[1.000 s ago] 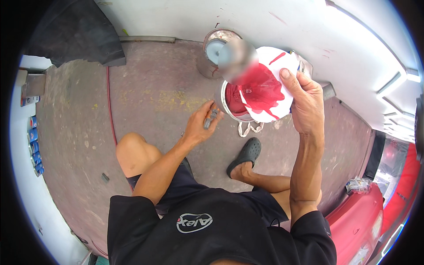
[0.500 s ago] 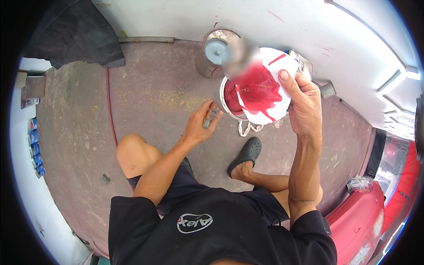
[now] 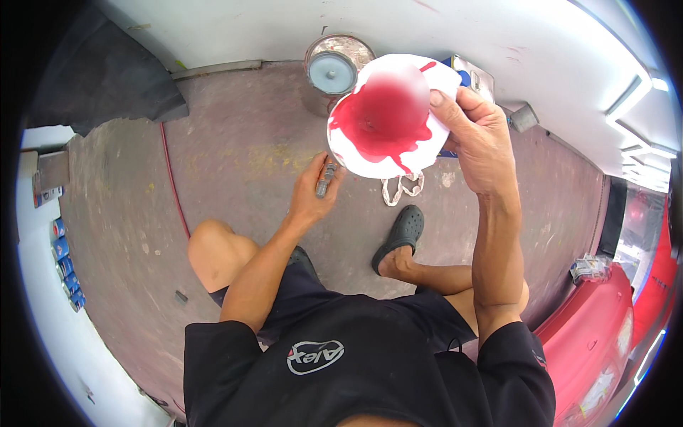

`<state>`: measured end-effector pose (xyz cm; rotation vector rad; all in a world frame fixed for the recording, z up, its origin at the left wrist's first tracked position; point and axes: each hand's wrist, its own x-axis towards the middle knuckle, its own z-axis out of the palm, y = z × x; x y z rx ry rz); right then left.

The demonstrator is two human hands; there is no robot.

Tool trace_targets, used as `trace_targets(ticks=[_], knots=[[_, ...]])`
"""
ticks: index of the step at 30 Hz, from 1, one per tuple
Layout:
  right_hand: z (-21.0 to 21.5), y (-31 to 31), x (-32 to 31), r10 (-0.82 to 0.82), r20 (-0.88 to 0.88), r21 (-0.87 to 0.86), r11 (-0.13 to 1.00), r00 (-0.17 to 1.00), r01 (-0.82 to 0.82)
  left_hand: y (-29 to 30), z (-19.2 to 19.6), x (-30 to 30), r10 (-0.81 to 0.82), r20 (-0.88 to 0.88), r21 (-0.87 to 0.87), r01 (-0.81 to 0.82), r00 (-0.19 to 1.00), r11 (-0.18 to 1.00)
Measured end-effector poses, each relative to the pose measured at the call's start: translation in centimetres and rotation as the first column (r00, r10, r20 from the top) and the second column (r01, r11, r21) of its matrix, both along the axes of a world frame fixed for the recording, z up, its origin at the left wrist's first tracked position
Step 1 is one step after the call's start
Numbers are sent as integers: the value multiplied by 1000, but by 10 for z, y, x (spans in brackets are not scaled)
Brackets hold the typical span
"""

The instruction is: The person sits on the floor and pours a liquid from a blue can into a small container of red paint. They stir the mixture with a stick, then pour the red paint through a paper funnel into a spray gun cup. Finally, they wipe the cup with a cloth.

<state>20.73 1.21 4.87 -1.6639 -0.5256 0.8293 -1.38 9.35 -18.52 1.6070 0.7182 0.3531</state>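
Observation:
My right hand (image 3: 473,139) pinches the edge of a white paint strainer (image 3: 445,80), a paper cone whose inside is wet with red paint (image 3: 377,128). Red streaks run out to its rim. Lower and to the left, my left hand (image 3: 313,196) is closed around a grey metal piece with stacked knobs (image 3: 325,179), which looks like the back of a spray gun. The strainer hides whatever is below it, including the round cup seen earlier. Just behind the strainer's left side stands a paint can (image 3: 313,92) with a pale blue-grey round top (image 3: 332,72).
A metal can with a blue label (image 3: 473,75) stands behind my right hand, by the white wall. A pale looped strap (image 3: 402,191) lies on the floor near my clog (image 3: 402,235). A red hose (image 3: 171,171) runs at left; a red car panel (image 3: 583,327) is at right.
The strainer has swung left and turned its open side up toward me. It now covers the metal-rimmed cup with red paint, which showed before. My left hand keeps its grip.

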Motion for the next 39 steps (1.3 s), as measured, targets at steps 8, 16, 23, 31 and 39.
trace_targets(ticks=[8,16,23,31,39], knots=[[4,0,18,-73,16,89,994,997,71,0,2,-1,54,50,0,-54,997,999],[-40,-12,108,-96,13,104,990,995,94,1,-20,-12,100,144,117,-117,985,986],[-160,9,180,75,330,-426,901,941,78,-6,-33,-31,191,164,23,-197,968,980],[-188,31,199,494,532,-774,613,688,159,-10,-54,-51,131,147,139,-152,980,979],[-179,2,165,68,782,-372,849,620,376,-9,-25,-41,151,-12,19,-151,988,988]])
